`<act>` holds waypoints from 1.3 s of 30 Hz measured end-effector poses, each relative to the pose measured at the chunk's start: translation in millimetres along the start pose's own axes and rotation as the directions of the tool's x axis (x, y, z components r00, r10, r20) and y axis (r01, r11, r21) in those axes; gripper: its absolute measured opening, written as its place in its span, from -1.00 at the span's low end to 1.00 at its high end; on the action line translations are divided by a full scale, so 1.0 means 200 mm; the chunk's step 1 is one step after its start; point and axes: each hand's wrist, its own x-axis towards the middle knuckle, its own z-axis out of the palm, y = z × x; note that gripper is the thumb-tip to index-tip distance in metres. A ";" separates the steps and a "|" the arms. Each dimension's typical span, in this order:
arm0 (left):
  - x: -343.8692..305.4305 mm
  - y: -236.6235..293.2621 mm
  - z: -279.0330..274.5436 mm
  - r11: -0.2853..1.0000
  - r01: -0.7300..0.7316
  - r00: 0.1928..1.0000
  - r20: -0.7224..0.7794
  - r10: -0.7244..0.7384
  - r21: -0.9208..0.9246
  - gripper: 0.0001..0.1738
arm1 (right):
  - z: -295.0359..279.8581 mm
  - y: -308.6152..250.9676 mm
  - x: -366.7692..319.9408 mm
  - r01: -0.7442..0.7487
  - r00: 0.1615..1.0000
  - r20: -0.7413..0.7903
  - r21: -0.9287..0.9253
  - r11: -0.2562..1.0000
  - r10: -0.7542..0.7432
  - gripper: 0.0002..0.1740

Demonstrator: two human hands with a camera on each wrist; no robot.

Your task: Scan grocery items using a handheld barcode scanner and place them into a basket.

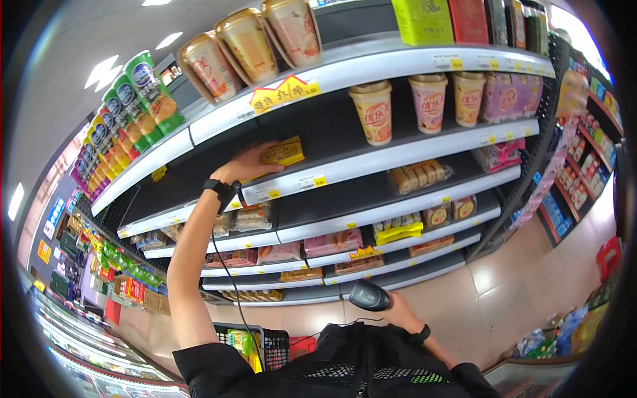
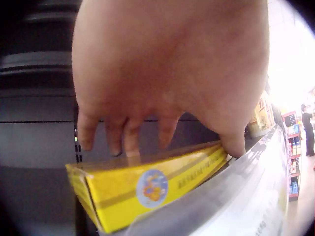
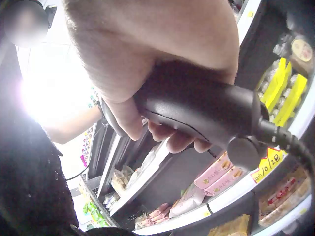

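Note:
On a dark shelf, my left hand [image 1: 251,164] reaches over a yellow box [image 2: 133,194] with a round picture on its side. In the left wrist view the thumb [image 2: 233,146] comes down at the box's edge by the clear price rail, while the fingers bend down along the opposite side. The head view shows part of the yellow box [image 1: 288,151] beyond the hand. Low in front of the body, my right hand [image 1: 403,313] grips a black handheld barcode scanner [image 1: 369,296], its fingers curled round the handle [image 3: 197,105] in the right wrist view.
Paper drink cups [image 1: 371,113] stand right on the same shelf. Larger cups [image 1: 245,46] and snack canisters [image 1: 149,93] line the shelf above. Packaged cakes [image 1: 419,176] lie below. A cable [image 1: 232,285] runs from the left wrist, and a dark basket [image 1: 274,348] stands on the floor.

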 end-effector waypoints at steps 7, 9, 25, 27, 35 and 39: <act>-0.13 0.04 -0.02 0.974 -0.009 0.920 -0.379 0.098 0.228 -0.13 | 0.05 0.01 0.00 0.024 0.999 0.047 -0.005 1.000 -0.024 -0.47; -0.19 0.05 -0.02 0.958 -0.063 0.866 -0.462 0.192 0.280 -0.15 | 0.08 0.04 0.01 -0.007 0.997 0.071 0.045 0.999 0.004 -0.47; -1.43 -0.07 0.90 -0.708 0.268 0.938 0.345 0.037 -0.654 -0.03 | 0.39 -0.05 0.24 -0.021 0.977 0.212 0.190 0.982 -0.020 -0.49; -1.60 -0.12 1.04 -0.729 0.282 0.898 0.438 -0.027 -0.623 -0.02 | 0.45 -0.27 0.21 0.005 0.980 0.197 0.099 0.995 -0.025 -0.45; -2.19 -0.37 1.17 -0.781 0.234 0.861 0.496 -0.109 -0.579 -0.18 | 1.01 -0.57 0.19 0.087 0.881 0.445 0.182 0.979 -0.161 -0.47; -2.43 -0.47 1.19 -0.764 0.134 0.852 0.467 -0.237 -0.632 -0.21 | 1.32 -0.63 0.21 0.139 0.855 0.487 0.111 0.984 -0.175 -0.47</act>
